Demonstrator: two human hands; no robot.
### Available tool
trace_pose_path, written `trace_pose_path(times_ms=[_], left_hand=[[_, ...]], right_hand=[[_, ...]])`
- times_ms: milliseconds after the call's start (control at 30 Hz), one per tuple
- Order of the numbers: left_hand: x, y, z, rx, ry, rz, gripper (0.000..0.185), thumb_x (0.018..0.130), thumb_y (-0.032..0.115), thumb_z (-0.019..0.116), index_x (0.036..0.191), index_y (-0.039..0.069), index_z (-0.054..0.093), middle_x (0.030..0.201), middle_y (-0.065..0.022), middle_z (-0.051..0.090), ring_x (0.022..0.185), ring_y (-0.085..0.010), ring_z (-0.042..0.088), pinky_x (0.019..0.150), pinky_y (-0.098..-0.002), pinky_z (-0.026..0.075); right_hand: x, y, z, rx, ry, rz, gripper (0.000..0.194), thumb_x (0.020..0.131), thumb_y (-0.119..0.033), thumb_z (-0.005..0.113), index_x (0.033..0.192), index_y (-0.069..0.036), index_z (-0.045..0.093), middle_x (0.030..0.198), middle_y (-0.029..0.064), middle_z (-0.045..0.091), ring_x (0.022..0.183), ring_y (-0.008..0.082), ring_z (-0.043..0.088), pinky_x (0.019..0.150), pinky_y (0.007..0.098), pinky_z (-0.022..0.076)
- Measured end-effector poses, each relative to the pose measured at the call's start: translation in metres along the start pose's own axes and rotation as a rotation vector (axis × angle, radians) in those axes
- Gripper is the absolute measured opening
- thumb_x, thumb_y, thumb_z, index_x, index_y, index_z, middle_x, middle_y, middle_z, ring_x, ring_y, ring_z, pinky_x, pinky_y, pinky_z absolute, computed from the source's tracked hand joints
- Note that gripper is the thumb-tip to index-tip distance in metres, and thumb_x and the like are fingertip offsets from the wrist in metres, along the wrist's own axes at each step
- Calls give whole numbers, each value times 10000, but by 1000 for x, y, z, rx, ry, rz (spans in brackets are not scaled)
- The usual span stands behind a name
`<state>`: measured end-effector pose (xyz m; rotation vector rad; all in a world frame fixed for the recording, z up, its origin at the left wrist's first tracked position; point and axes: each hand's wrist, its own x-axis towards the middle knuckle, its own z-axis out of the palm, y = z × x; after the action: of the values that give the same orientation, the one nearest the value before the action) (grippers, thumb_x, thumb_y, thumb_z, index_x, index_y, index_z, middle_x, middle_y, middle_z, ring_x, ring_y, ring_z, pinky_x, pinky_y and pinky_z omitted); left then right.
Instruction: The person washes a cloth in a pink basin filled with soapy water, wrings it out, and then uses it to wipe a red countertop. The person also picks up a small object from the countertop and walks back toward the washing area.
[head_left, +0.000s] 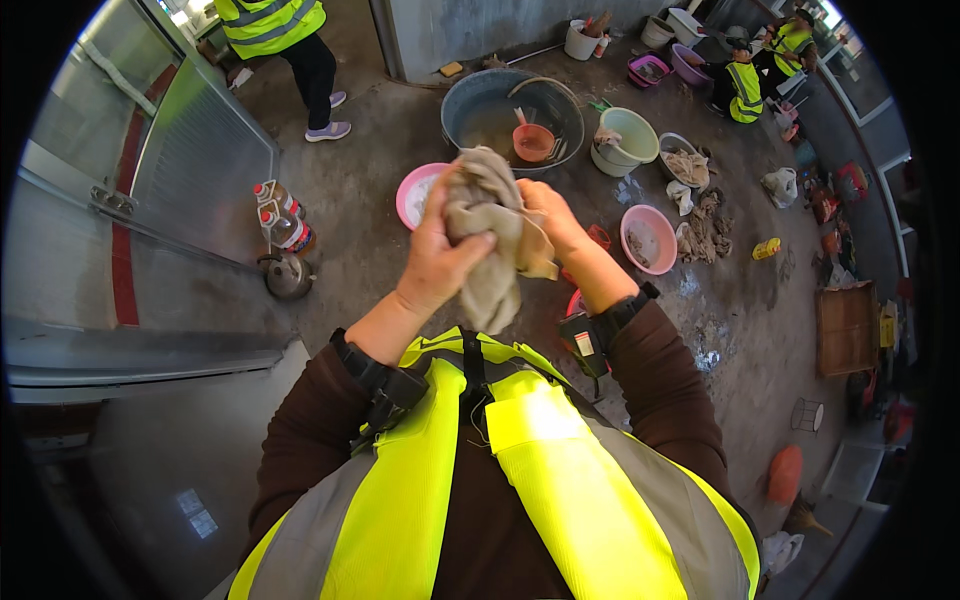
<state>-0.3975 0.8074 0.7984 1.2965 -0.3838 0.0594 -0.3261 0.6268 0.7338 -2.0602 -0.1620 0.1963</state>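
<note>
A bunched beige-grey cloth (487, 232) hangs in front of my chest, gripped from both sides. My left hand (442, 262) holds its left side, thumb laid across the front. On the right, my right hand (551, 214) grips the folds near the top, beside a tan flap. Behind the cloth a pink basin (414, 196) with white, sudsy-looking contents is partly covered by my left hand. Farther out stands a large dark tub (459, 97) of murky water, with a pink plastic dipper (533, 141) in it.
A pale green bucket (626, 142), another pink basin (651, 236) and a heap of wet cloths (703, 229) lie to the right. Bottles (283, 217) and a metal kettle (287, 276) stand by the left door. One person (311, 75) is at upper left; others (742, 86) are at upper right.
</note>
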Motion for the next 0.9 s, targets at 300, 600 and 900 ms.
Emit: trace_pose_path(times_ms=[300, 600, 900], left_hand=[[9, -49, -17, 418, -68, -249, 346, 802, 216, 588, 1117, 74, 575, 1012, -145, 622, 942, -313, 595, 831, -343, 460], [11, -23, -12, -781, -201, -650, 386, 793, 238, 595, 1130, 53, 571, 1117, -71, 587, 1048, -233, 543, 926, -353, 402], [-9, -19, -12, -670, -178, -388, 401, 792, 250, 594, 1144, 61, 563, 1158, -76, 565, 1098, -229, 508, 955, -359, 373]], right_hand=[[-36, -2, 54, 631, -375, -53, 258, 847, -210, 524, 1087, -117, 530, 1041, 78, 562, 973, 195, 558, 849, 332, 437], [-57, -125, 27, 1243, -908, -74, 187, 825, -144, 604, 882, 19, 533, 850, 126, 591, 651, 166, 624, 528, 245, 498], [-45, -144, 35, 481, -152, -573, 83, 843, 12, 543, 921, -13, 536, 902, 66, 546, 673, 114, 577, 518, 204, 458]])
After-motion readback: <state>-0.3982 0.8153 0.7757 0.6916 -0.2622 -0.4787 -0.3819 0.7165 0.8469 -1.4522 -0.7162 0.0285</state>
